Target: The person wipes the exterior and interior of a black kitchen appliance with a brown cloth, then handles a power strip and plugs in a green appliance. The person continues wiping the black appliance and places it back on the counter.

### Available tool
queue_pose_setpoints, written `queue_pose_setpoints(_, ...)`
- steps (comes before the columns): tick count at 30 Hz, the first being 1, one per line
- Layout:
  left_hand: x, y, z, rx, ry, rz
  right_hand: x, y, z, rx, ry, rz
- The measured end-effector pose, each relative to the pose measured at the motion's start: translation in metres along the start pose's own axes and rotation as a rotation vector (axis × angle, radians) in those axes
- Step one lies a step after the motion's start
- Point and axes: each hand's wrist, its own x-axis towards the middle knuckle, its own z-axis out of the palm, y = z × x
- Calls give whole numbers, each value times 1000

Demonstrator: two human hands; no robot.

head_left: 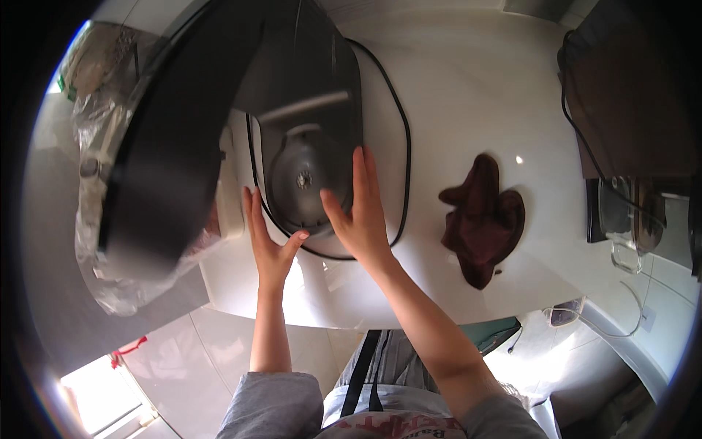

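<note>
A dark grey kitchen appliance base, probably a stand mixer (307, 145), stands on a glossy white table; its tilted black upper part (181, 131) rises to the left. A round recess with a small metal coupling (304, 179) faces up in the base. My right hand (359, 214) is at the base's right edge, fingers extended; whether it touches cannot be told. My left hand (269, 236) hovers near the recess's front left, thumb apart from the fingers. Neither hand holds anything. A black power cord (407, 164) loops around the base.
A crumpled dark maroon cloth (482, 219) lies on the white table (439, 82) to the right. Clear plastic bags (115, 274) sit at the left. A brown box-like object (636, 99) and a clear glass mug (626, 257) are at the far right.
</note>
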Motion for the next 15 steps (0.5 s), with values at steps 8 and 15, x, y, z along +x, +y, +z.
queue_pose_setpoints(8,-25,-19,38,-10,141,41,22,9,18,92,50,-33)
queue_pose_setpoints(15,-27,-16,47,110,208,118,23,28,7,181,-49,1)
